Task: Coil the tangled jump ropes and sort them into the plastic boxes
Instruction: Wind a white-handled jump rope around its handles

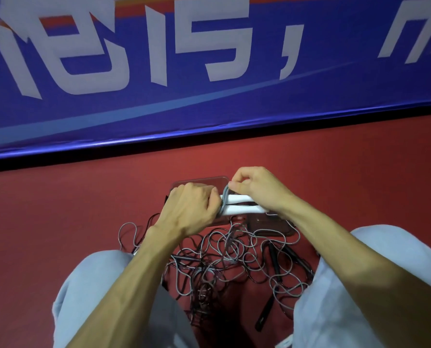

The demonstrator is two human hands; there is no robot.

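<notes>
Red flooring (58, 209) carries everything in view. At centre frame, a pair of white plastic jump-rope handles (239, 204) is held side by side, lying level from 9 to 3 o'clock, clear of the floor.

The left hand (192, 207) grips the 9 o'clock end of the pair, fingers (213, 197) curled tight round it. The right hand (257, 187) sits over the 3 o'clock end. Its fingers (237, 184) are drawn narrow, pinching a thin grey cord (225, 194) that passes in several turns round the handles just beside the left hand.

A clear rectangular plastic box (199, 180) lies on the floor at 12 o'clock of the left hand, partly hidden by both hands. A second clear plastic box (267, 223) lies at 6 o'clock of the right wrist. What either box contains cannot be determined.

At 6 o'clock of the hands, between the knees, a tangled heap of grey and black ropes (222, 257) is spread loose on the floor. Slim black handles (272, 249) lie at the heap's 3 o'clock side, and another black handle (263, 315) lies at 5 o'clock.

Pale blue-grey trouser legs (89, 285) flank the heap at 8 and 4 o'clock. A blue banner with large white characters (209, 109) fills the frame at 12 o'clock.
</notes>
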